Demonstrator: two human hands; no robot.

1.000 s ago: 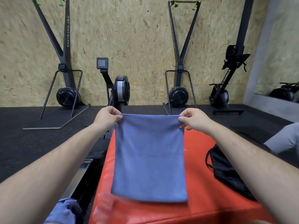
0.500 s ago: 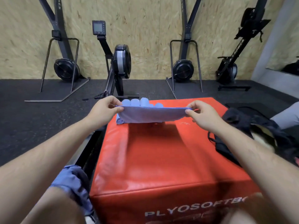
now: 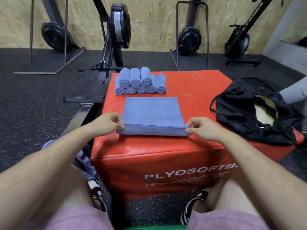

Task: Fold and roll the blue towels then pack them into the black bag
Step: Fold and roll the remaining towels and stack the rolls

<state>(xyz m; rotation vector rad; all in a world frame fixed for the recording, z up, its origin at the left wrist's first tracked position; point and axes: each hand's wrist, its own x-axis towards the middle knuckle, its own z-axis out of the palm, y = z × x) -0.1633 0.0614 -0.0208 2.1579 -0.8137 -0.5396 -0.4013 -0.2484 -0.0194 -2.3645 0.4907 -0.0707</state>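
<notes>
A folded blue towel (image 3: pixel 152 112) lies flat on the red soft box (image 3: pixel 196 90). My left hand (image 3: pixel 108 122) pinches its near left corner and my right hand (image 3: pixel 201 128) pinches its near right corner, with the near edge lifted slightly. Several rolled blue towels (image 3: pixel 141 82) are stacked at the far side of the box. The black bag (image 3: pixel 245 110) sits open on the box's right side, showing a pale lining.
More blue towels (image 3: pixel 83 156) hang low at the left, beside my left knee. Rowing and ski machines (image 3: pixel 116 29) stand on the dark rubber floor along the chipboard wall. Another person's grey-clad leg (image 3: pixel 294 92) shows at the right edge.
The towel, held up by its top corners a second ago, has been brought down and laid flat on the box. My hands moved nearer to me and the view tilted down.
</notes>
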